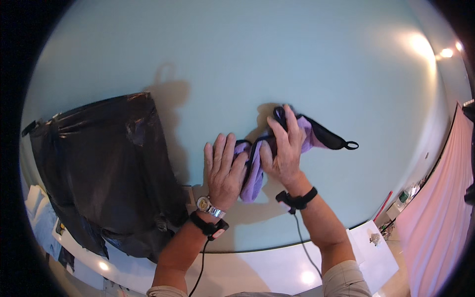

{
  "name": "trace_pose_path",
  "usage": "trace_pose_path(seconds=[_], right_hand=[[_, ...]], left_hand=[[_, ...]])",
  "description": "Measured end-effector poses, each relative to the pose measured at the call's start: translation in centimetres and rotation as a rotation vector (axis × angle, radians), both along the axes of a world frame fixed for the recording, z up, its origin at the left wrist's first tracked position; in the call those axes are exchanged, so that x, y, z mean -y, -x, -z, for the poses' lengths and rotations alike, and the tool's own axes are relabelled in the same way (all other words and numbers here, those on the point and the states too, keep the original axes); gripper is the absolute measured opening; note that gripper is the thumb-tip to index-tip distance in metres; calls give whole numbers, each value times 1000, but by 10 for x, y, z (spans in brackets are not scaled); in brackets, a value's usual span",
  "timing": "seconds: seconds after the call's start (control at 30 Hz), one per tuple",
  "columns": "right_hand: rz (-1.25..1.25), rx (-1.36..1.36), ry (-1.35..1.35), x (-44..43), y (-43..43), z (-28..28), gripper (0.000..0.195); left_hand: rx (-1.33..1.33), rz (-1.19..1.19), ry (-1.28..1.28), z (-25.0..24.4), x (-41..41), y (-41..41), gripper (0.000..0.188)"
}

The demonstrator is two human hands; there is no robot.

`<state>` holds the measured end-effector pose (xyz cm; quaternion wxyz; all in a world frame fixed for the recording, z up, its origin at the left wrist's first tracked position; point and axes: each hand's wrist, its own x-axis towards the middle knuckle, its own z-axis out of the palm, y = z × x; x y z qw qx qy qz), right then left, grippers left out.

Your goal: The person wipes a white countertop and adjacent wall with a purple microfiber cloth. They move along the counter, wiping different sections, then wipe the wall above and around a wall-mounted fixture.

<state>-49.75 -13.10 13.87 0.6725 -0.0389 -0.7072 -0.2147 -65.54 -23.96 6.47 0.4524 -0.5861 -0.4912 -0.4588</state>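
A purple cloth [254,185] with black edging and a black loop at its right end is bunched against the pale blue wall [222,74]. My left hand [224,178] lies over the cloth's left end, fingers extended side by side, the thumb side on the fabric; its palm side is hidden. Further right and a little higher, my right hand [285,156] grips the cloth with bent, spread fingers. A fold hangs between both hands, and a black-edged corner sticks out to the right. Both wrists carry black straps with cabled devices, the left also a metal watch.
Black plastic sheeting [111,167] drapes over a large object at the wall's left. Below runs a glossy white surface [267,263] with a small item [375,238] at its right end. A pink curtain [434,208] hangs at right; a wall plate [188,195] is near my left wrist.
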Motion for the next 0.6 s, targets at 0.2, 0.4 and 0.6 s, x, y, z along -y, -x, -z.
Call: trace_pose_path(seconds=[0.2, 0.4, 0.6], right_hand=[[214, -1, -38, -29, -32, -34, 69], [317, -191, 37, -72, -96, -40, 62], [374, -267, 236, -94, -146, 62, 63]], left_hand=[[-42, 93, -104, -50, -32, -22, 64], [-150, 86, -172, -54, -48, -6, 62], [-201, -95, -107, -56, -46, -20, 53]])
